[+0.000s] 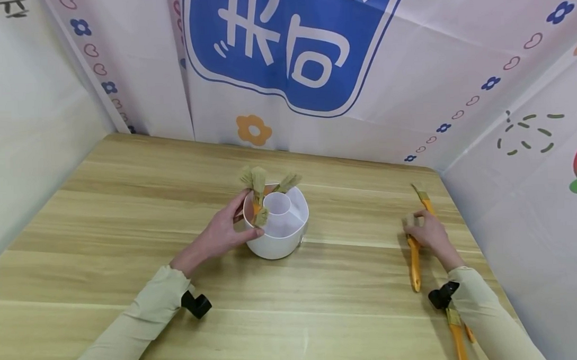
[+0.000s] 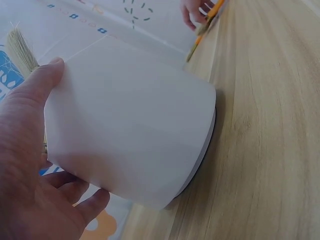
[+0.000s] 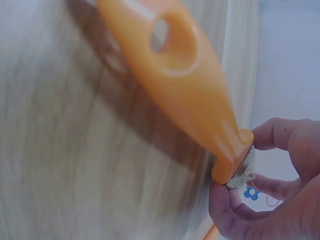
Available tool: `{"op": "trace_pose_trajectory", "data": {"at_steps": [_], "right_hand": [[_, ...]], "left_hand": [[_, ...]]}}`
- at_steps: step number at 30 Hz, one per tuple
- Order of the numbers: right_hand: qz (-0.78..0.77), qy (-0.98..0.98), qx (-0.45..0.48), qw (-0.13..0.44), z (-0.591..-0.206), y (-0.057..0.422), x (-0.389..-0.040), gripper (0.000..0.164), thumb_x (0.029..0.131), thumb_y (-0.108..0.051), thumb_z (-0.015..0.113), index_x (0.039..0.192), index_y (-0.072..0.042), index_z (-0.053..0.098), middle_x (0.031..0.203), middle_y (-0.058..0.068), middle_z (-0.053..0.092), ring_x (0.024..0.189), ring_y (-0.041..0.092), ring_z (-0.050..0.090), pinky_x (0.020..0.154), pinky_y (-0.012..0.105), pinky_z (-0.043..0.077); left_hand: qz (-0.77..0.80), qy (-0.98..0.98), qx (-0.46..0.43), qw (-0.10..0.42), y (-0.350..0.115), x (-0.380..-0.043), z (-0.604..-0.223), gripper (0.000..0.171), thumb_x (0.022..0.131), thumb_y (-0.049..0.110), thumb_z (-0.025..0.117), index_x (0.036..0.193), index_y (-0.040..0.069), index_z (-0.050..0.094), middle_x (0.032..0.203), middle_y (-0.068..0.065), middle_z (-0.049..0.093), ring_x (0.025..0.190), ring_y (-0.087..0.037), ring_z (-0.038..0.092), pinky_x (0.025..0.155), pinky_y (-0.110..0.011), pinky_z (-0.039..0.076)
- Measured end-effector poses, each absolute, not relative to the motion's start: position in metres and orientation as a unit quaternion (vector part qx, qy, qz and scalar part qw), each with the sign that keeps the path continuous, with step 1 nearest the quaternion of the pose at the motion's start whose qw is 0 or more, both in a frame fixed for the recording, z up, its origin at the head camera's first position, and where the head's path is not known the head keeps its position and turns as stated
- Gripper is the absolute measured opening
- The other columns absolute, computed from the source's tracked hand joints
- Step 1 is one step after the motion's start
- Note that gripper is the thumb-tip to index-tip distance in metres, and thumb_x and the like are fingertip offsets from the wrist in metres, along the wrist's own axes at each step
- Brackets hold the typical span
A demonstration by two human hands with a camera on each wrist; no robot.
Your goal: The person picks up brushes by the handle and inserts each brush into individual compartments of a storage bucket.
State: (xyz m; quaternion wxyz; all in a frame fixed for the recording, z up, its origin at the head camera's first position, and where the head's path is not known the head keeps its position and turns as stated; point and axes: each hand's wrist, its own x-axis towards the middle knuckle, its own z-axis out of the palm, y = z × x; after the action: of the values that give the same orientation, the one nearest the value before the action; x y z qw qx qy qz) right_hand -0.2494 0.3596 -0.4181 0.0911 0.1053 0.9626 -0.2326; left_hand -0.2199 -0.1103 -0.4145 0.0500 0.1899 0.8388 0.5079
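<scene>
A white round divided holder (image 1: 272,248) stands on the table, with several bristle paintbrushes (image 1: 258,179) upright in it, heads up. My left hand (image 1: 226,228) grips its left side, thumb at the rim and fingers around the wall, as the left wrist view also shows. Over at the right, my right hand (image 1: 430,232) pinches a paintbrush with an orange handle (image 3: 195,95) close to its bristle end. That handle, with a hole at its tip, points towards me. Its bristles are mostly hidden by my fingers (image 3: 272,136).
Another orange-handled paintbrush (image 1: 424,197) lies just beyond my right hand. More brushes (image 1: 457,335) lie near the right forearm, partly covered by the sleeve. Printed white sheets (image 1: 147,89) wall the table (image 1: 128,222) at the back and both sides.
</scene>
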Motion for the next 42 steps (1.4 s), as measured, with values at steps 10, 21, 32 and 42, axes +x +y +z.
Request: {"op": "trace_pose_trajectory", "data": {"at_steps": [10,21,32,42], "right_hand": [[-0.241,0.964,0.093,0.067,-0.417,0.348,-0.248,0.060,0.087,-0.023,0.051,0.136,0.006,0.034,0.135,0.037,0.038,0.108,0.043,0.045,0.088,0.051,0.044],[-0.269,0.960,0.068,0.033,-0.416,0.330,-0.247,0.056,0.086,-0.018,0.053,0.134,0.007,0.040,0.101,0.031,0.062,0.069,0.020,0.059,0.054,0.025,0.045],[-0.306,0.948,0.076,0.029,-0.412,0.311,-0.247,0.057,0.083,-0.015,0.054,0.135,0.001,0.038,0.071,0.008,0.060,0.055,0.010,0.047,0.048,0.024,0.040],[-0.335,0.939,0.076,0.020,-0.408,0.297,-0.246,0.057,0.083,-0.015,0.056,0.136,-0.002,0.039,0.090,0.020,0.062,0.066,0.015,0.054,0.053,0.024,0.044]], "left_hand": [[0.505,0.839,0.195,0.047,-0.110,-0.221,-0.415,0.091,0.083,0.029,0.070,0.151,0.010,0.013,0.154,-0.017,0.025,0.138,-0.035,0.033,0.110,-0.052,0.034],[0.502,0.842,0.193,0.048,-0.111,-0.220,-0.415,0.092,0.083,0.030,0.070,0.151,0.010,0.012,0.154,-0.017,0.024,0.138,-0.035,0.032,0.110,-0.052,0.034],[0.503,0.841,0.192,0.048,-0.111,-0.220,-0.416,0.092,0.083,0.030,0.070,0.151,0.009,0.011,0.154,-0.017,0.024,0.138,-0.036,0.032,0.110,-0.052,0.033],[0.500,0.842,0.196,0.047,-0.110,-0.220,-0.415,0.093,0.083,0.032,0.070,0.151,0.009,0.010,0.155,-0.017,0.023,0.138,-0.036,0.032,0.110,-0.052,0.034]]}}
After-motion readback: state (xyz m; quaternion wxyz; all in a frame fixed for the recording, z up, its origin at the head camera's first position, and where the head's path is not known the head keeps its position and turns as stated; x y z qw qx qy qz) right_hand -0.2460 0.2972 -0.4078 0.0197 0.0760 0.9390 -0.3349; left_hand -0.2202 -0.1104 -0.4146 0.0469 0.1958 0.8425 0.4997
